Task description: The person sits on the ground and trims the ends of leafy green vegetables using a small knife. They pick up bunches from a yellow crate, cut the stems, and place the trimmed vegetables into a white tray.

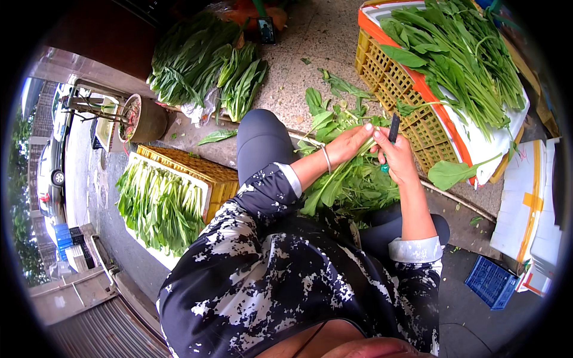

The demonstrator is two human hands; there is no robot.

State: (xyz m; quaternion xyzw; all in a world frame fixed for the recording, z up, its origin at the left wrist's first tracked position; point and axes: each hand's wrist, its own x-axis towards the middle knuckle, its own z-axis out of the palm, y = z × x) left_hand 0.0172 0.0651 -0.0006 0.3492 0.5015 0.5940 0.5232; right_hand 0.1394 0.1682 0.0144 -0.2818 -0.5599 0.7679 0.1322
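My left hand point(348, 144), with a bangle at its wrist, grips the stems of some leafy greens point(330, 190), whose leaves hang towards my lap. Close beside it, my right hand point(396, 156) is closed around a small knife point(394, 128). The knife's dark blade points away from me, and a bit of green handle shows below the fingers. Both thumbs are near the cut ends of the stems. Beneath the hands lies a heap of loose leaves point(371, 190), partly hidden by my forearms.
At right, a yellow plastic crate point(394, 85) bears long-stemmed greens point(474, 76). Leaf lettuce point(201, 62) is piled far left, near a propped phone point(266, 30). Closer left, bundled greens point(161, 201) top another yellow crate point(226, 176). Foam boxes point(515, 201) and a blue crate point(491, 282) stand right.
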